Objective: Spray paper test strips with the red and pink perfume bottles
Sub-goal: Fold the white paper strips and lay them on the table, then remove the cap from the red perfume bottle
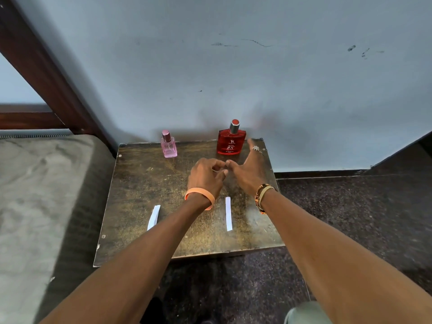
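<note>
Lighting: dim, soft, even; no glare. Faint blurred shadows on wall [257, 78] behind desk [145, 183]. Wide-angle bending at edges. Hands slightly motion-blurred; overall mild softness.

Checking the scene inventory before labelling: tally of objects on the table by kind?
Perfume bottles: 2, the pink bottle and the red bottle, both standing upright at the far edge of the table
Paper test strips: 2, the left strip and the right strip, both lying flat near the front
Total: 4
</note>
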Tool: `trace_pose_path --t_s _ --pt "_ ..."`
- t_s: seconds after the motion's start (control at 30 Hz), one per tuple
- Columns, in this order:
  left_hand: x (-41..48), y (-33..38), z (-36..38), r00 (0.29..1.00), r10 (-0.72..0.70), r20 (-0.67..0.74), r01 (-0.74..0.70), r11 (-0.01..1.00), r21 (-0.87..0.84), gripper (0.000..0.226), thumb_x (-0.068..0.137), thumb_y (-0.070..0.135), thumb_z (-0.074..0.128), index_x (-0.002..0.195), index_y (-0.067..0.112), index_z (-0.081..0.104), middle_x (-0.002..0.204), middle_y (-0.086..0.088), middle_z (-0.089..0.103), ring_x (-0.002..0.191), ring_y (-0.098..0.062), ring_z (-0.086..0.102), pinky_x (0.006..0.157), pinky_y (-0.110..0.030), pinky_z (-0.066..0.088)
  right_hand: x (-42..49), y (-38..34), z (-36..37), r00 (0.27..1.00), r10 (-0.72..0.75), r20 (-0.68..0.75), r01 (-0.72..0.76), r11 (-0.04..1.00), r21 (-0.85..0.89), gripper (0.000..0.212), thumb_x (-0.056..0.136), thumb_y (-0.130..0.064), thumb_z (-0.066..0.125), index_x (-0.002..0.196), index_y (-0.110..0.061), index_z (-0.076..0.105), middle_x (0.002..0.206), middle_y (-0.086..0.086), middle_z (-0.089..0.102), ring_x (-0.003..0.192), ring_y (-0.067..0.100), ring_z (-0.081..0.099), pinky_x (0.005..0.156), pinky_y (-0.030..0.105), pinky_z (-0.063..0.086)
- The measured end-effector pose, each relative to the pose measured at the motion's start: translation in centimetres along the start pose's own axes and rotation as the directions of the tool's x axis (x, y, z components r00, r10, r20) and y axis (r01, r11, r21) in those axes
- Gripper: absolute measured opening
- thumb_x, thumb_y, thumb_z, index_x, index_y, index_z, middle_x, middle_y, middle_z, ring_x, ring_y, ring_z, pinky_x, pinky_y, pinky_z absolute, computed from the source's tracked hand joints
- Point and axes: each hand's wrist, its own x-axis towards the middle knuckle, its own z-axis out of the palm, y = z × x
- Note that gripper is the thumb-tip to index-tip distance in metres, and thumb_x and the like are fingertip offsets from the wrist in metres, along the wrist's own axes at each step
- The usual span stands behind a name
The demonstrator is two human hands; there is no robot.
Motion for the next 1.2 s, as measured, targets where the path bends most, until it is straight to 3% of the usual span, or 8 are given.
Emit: trace_pose_path --t_s 0.07,0.27,0.47,0.7,0.83,1.0,1.1,1.2 --pt "0.7 0.0 0.1 1.0 -0.001 -0.007 0.001 1.0 -0.008 0.015 0.083 0.021 0.073 0.098 0.021 0.074 0.094 0.005 0.072 0.07 -0.006 0.06 0.07 -0.025 0.053 1.0 -0.7 0.4 1.0 -0.022 0.011 0.021 0.997 0.077 0.079 0.079 -0.012 0.078 0.144 -0.02 0.035 0.135 0.006 0.054 0.126 0.023 0.05 0.098 0.031 0.041" --pt "1.4 -1.3 -0.3 0.998 -0.054 -0.015 0.053 0.998 -0.029 0.018 0.084 0.018 0.072 0.101 0.017 0.073 0.096 0.0 0.071 0.074 -0.007 0.061 0.07 -0.021 0.048 3.7 -2.2 -0.2 1.0 0.001 -0.023 -0.001 1.0 0.008 0.082 0.084 -0.014 0.076 0.151 -0.018 0.031 0.151 0.003 0.043 0.139 0.022 0.04 0.111 0.032 0.032" --pt "0.8 -2.0 -1.0 0.995 -0.102 -0.011 0.101 0.993 -0.06 0.016 0.083 0.018 0.071 0.1 0.017 0.072 0.091 -0.001 0.071 0.074 -0.009 0.062 0.074 -0.028 0.054 4.0 -2.0 -0.3 0.999 -0.025 -0.024 0.021 0.99 -0.141 0.048 0.083 -0.024 0.077 0.127 -0.014 0.059 0.125 0.005 0.062 0.117 0.025 0.057 0.089 0.029 0.042" --pt "-1.1 0.1 -2.2 0.993 -0.122 -0.006 0.12 0.986 -0.118 0.018 0.085 0.019 0.071 0.102 0.015 0.071 0.092 -0.001 0.071 0.074 -0.008 0.062 0.074 -0.024 0.053 -1.0 -0.1 -2.0 0.993 0.047 -0.105 -0.039 0.997 0.073 0.041 0.087 -0.019 0.072 0.122 -0.017 0.051 0.121 0.005 0.064 0.113 0.024 0.06 0.093 0.033 0.046" --pt "-3.3 3.4 -2.8 0.992 -0.065 0.112 0.082 0.984 -0.156 0.036 0.083 0.018 0.073 0.118 0.015 0.064 0.11 -0.002 0.069 0.089 -0.013 0.065 0.087 -0.032 0.055 -5.1 0.7 -4.5 0.994 0.037 -0.104 -0.032 0.998 0.045 0.04 0.084 -0.02 0.076 0.119 -0.02 0.055 0.114 0.002 0.068 0.105 0.021 0.063 0.09 0.035 0.05" --pt "-6.6 8.8 -3.4 0.957 0.13 0.259 -0.096 0.985 -0.142 0.06 0.082 0.025 0.073 0.137 0.027 0.05 0.135 0.0 0.056 0.121 -0.018 0.054 0.103 -0.039 0.045 -11.1 0.2 -8.3 1.0 -0.018 -0.009 0.018 1.0 -0.01 0.04 0.081 -0.019 0.078 0.118 -0.022 0.064 0.101 -0.006 0.068 0.097 0.014 0.064 0.088 0.034 0.055" --pt "-8.8 11.1 -3.9 0.94 0.169 0.298 -0.134 0.982 -0.133 0.046 0.084 0.025 0.07 0.128 0.03 0.057 0.124 0.004 0.063 0.112 -0.015 0.059 0.1 -0.037 0.048 -14.0 0.1 -10.1 0.996 -0.077 0.048 0.08 0.994 -0.071 0.035 0.084 -0.02 0.076 0.116 -0.026 0.065 0.103 -0.005 0.072 0.098 0.015 0.067 0.089 0.034 0.055" --pt "-10.6 12.5 -4.8 0.969 0.159 0.189 -0.114 0.966 -0.231 0.026 0.083 0.021 0.072 0.108 0.023 0.068 0.104 0.005 0.071 0.096 -0.011 0.063 0.095 -0.037 0.051 -15.9 -0.4 -11.5 0.996 -0.068 0.056 0.071 0.996 -0.057 0.041 0.083 -0.028 0.076 0.121 -0.024 0.061 0.114 -0.003 0.068 0.107 0.015 0.063 0.095 0.031 0.049"
